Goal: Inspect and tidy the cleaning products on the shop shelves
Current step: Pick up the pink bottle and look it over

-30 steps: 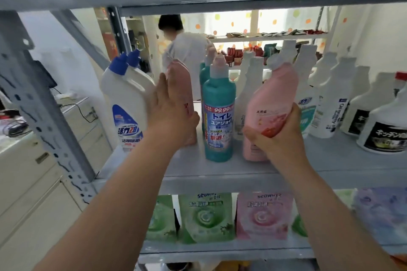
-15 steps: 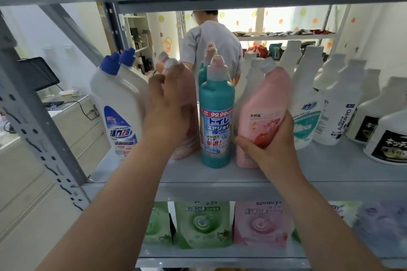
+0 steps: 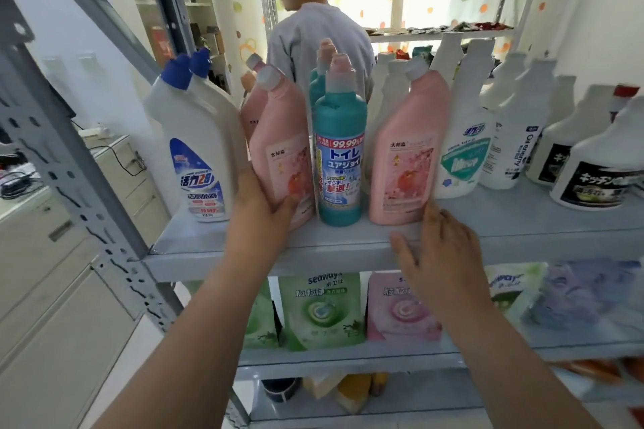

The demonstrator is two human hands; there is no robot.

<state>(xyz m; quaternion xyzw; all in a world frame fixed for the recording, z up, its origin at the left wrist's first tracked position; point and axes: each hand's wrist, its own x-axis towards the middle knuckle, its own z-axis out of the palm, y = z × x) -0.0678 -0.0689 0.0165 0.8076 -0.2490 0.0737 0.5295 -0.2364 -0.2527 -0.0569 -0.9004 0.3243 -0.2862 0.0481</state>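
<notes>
Two pink bottles stand upright on the grey shelf (image 3: 522, 223), either side of a teal bottle (image 3: 339, 157). My left hand (image 3: 259, 209) grips the foot of the left pink bottle (image 3: 282, 150), thumb across its label. The right pink bottle (image 3: 407, 150) stands free. My right hand (image 3: 442, 247) hovers just below and in front of it, fingers spread, at the shelf's front lip. A white bottle with a blue cap (image 3: 195, 146) stands at the far left.
Several white spray bottles (image 3: 522, 136) fill the shelf's right side. Green and pink refill pouches (image 3: 320, 313) sit on the shelf below. A slanted steel upright (image 3: 69, 167) frames the left. A person in a grey shirt (image 3: 313, 38) stands behind the shelving.
My right hand has let go of the right pink bottle, which now stands upright, and has dropped to the shelf edge. My left hand slid down its pink bottle, whose label now faces forward.
</notes>
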